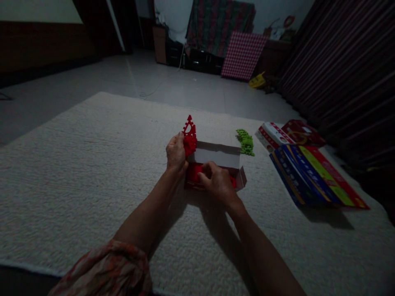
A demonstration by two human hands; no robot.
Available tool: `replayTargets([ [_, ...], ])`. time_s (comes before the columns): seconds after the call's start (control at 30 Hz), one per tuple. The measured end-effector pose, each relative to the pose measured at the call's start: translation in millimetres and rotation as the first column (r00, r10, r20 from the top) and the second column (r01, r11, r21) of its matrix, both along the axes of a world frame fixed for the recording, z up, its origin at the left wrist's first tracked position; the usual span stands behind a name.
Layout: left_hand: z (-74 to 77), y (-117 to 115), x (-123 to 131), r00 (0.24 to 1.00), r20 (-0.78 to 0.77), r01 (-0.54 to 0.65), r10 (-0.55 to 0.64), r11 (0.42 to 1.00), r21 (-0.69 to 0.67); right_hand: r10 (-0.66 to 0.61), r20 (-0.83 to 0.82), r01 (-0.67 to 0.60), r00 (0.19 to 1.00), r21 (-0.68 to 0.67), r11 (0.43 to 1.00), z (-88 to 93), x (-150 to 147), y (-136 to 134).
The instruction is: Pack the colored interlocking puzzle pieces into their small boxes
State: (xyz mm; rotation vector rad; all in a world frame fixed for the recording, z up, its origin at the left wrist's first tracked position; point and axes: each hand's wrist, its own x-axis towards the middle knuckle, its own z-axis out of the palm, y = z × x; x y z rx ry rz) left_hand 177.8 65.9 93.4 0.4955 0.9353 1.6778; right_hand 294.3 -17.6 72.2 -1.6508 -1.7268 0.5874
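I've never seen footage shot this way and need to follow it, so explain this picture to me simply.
There is no machine, just a person's bare hands, left and right. A camera worn on the head looks forward and down at them.

The left holds up red, openwork, notched pieces. The right reaches into an open, pale-lined red cardboard box with more red pieces inside; whether it grips one is unclear.

The box sits on a cream, textured mat. Beyond it, rightward, lies a bright green heap of small pieces; farther right, colourful printed boxes.
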Motion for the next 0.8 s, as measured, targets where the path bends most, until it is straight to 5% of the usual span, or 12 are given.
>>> replayTargets([
  [0.37,-4.1,-3.0,4.8,0.999,-0.041,0.030,-0.030,0.999,-0.011,0.146,0.203,-0.145,0.968,-0.020,0.989,-0.4,3.9,-2.0],
  [0.5,-6.4,-4.7,7.3,0.996,-0.074,0.039,-0.039,0.999,-0.002,0.103,0.249,-0.132,0.963,0.104,0.986,8.0,7.4,-4.5],
  [0.63,-8.6,-8.6,9.3,0.983,-0.181,0.037,-0.029,0.998,0.044,0.006,0.071,-0.028,0.997,0.309,0.951,22.2,5.1,-0.1],
  [0.8,-10.2,-15.5,11.3,0.957,-0.289,0.026,0.008,0.993,0.114,-0.060,-0.169,0.104,0.984,0.268,0.958,27.6,-7.1,13.8],
])
